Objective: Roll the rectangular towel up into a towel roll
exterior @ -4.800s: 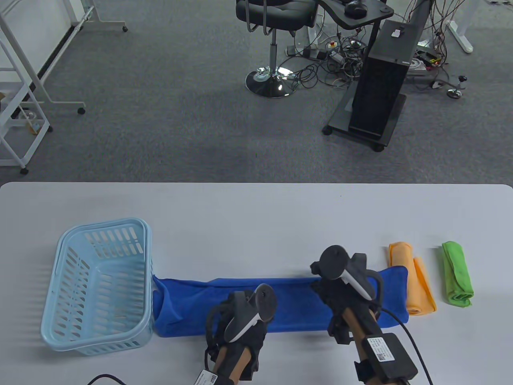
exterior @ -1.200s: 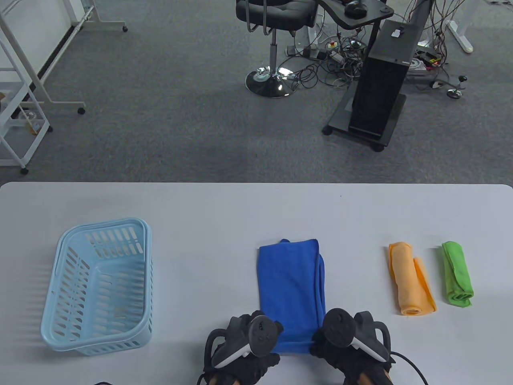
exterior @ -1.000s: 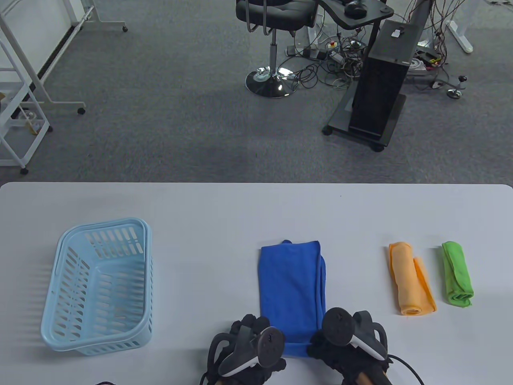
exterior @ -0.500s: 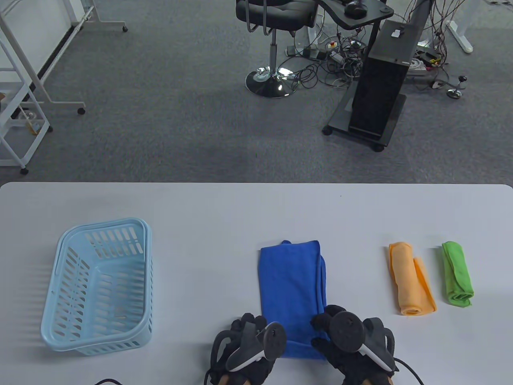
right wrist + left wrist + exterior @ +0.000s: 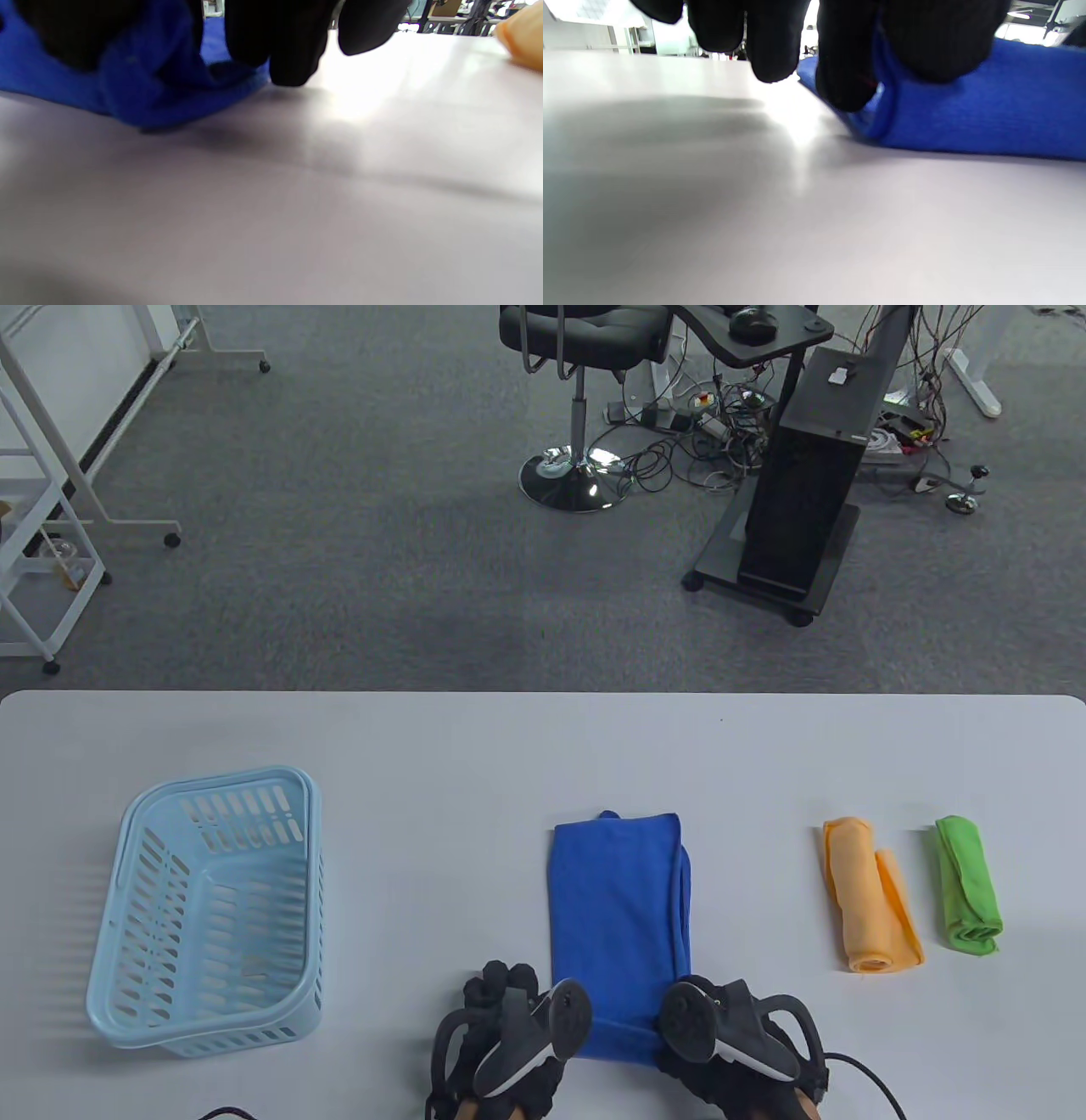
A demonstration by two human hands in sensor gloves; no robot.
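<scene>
Blue towel [image 5: 617, 916] lies folded lengthwise on table [image 5: 475, 763], near edge just turned up w/ left hand [image 5: 509, 1027] & right hand [image 5: 730, 1035] pinching its corners; rolling barely begun, most still flat.

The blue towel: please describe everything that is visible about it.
The blue towel is a soft, fuzzy cloth folded into a long strip, lying flat on the white table with its far end pointing away from the person. Layered edges show along its right side. The left hand and right hand grip its near corners, lifting that edge slightly.
</scene>
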